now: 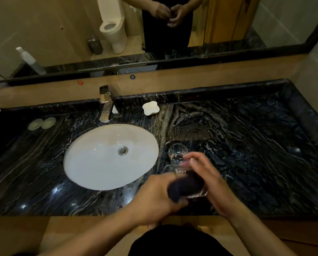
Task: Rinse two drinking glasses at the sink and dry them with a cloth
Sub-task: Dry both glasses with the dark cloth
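Left hand [154,196]: I see it curled, gripping a dark cloth [184,187].
Right hand [208,180]: fingers wrapped round a glass [193,182], just beside my left.
Forearms: both angled inward.

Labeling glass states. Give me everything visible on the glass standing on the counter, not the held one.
The glass is a clear, short tumbler, standing upright and mouth-up on the dark marble counter, just right of the white sink. It looks empty. Its near side is partly hidden behind the right hand; contact cannot be told.
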Motion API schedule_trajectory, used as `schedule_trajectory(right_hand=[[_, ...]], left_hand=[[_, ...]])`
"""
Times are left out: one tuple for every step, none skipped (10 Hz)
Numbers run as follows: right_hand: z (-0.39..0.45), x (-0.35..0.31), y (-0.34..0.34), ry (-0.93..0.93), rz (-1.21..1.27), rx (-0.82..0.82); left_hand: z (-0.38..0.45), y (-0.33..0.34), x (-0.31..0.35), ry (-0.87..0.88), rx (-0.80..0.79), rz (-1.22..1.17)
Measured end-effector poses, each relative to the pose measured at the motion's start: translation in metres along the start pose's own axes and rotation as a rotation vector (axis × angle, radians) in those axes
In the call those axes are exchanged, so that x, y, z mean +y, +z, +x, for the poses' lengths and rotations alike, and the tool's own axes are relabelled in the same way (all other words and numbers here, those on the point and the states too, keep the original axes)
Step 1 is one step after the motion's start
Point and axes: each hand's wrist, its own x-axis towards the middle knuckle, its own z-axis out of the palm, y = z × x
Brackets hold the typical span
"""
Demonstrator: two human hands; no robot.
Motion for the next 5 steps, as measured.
schedule_trajectory(right_hand=[[-0.005,0.012,0.003,-0.401,-0.31,0.073],[-0.004,0.012,0.009,-0.512,-0.471,0.232],[-0.001,-0.007,0.015,-0.145,-0.199,0.24],[-0.002,-0.021,0.004,0.57,0.062,-0.138],[-0.004,-0.011,0.003,0.497,0.061,-0.227]], left_hand=[[0.007,-0.006,0.017,-0.527,0.015,-0.833],[0.005,-0.005,0.027,-0.56,-0.016,-0.874],[0.0,0.0,0.018,-0.265,0.03,-0.289],[-0.007,-0.007,-0.013,0.537,-0.195,0.794],[-0.005,-0.022,-0.022,0.599,-0.299,0.898]])
